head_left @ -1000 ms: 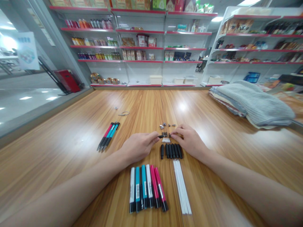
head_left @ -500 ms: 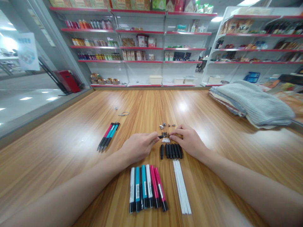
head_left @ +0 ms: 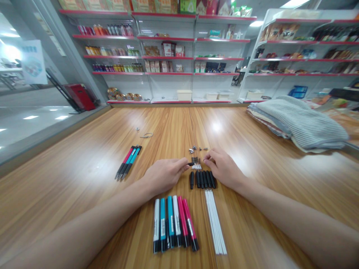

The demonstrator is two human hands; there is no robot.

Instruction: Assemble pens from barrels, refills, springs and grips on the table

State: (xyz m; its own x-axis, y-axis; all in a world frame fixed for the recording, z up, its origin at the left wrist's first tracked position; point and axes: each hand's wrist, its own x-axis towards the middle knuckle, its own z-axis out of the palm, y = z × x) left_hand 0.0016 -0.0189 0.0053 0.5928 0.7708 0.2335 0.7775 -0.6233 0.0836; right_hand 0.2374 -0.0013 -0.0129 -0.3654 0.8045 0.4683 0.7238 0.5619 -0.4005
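My left hand (head_left: 166, 172) pinches a small black pen grip (head_left: 191, 164) that points to the right. My right hand (head_left: 224, 166) is a short way off to its right, thumb and fingertips closed together; whatever they hold is too small to make out. Under and between the hands lie springs (head_left: 195, 160) and small white plastic parts (head_left: 197, 166). Metal pen tips (head_left: 192, 150) are scattered just beyond. Closer to me, several black pen grips (head_left: 206, 179) stand in a row, with thin white refills (head_left: 215, 222) below them.
Coloured pen barrels (head_left: 170, 221) in white, blue and pink lie side by side in front of me. Assembled pens (head_left: 128, 162) rest to the left, near a metal ring (head_left: 147, 135). Folded cloths (head_left: 301, 121) are piled at the right, and stocked shelves (head_left: 165, 73) stand behind the table.
My right hand has drawn slightly to the right, away from the black grip's end, which widens the gap between the hands. My left hand keeps its hold almost in place.
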